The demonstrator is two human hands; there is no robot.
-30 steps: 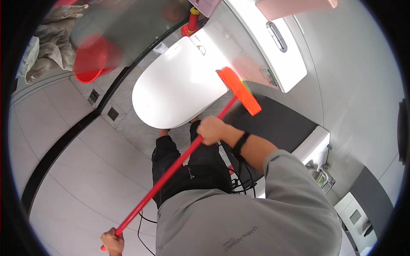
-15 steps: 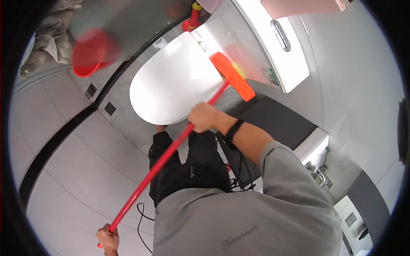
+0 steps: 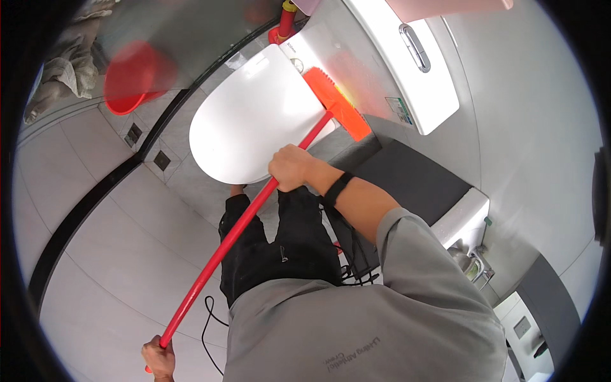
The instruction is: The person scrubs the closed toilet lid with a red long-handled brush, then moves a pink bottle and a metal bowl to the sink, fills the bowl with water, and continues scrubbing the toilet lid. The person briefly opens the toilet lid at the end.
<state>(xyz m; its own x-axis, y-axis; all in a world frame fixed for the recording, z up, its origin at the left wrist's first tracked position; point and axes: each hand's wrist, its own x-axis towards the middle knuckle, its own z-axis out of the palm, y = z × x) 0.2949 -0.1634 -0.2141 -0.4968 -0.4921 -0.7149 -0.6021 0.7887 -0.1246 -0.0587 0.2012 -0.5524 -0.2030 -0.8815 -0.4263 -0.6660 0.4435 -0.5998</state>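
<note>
A long-handled scrub brush [image 3: 224, 244] with a red pole slants across my body, from lower left to upper right. Its flat orange head [image 3: 337, 104] is at the rear edge of the white toilet lid [image 3: 248, 121], close to the front of the toilet tank [image 3: 375, 83]; yellow shows along its far side. Whether the bristles touch the tank I cannot tell. My right hand [image 3: 289, 167] wraps round the middle of the pole, over the lid's near edge. Low on the left, my left hand [image 3: 159, 358] is closed round the pole's end. The lid is down.
Behind a dark-edged glass panel stands a red bucket [image 3: 132, 79], with grey cloths [image 3: 70, 70] near it. A dark countertop [image 3: 407, 181] lies right of the toilet, beside a wash basin tap [image 3: 477, 264]. A black cable [image 3: 207, 318] hangs at my left side.
The brush head has shifted slightly up and left along the tank front. My right hand has moved a little left with the pole; my left hand has barely moved.
</note>
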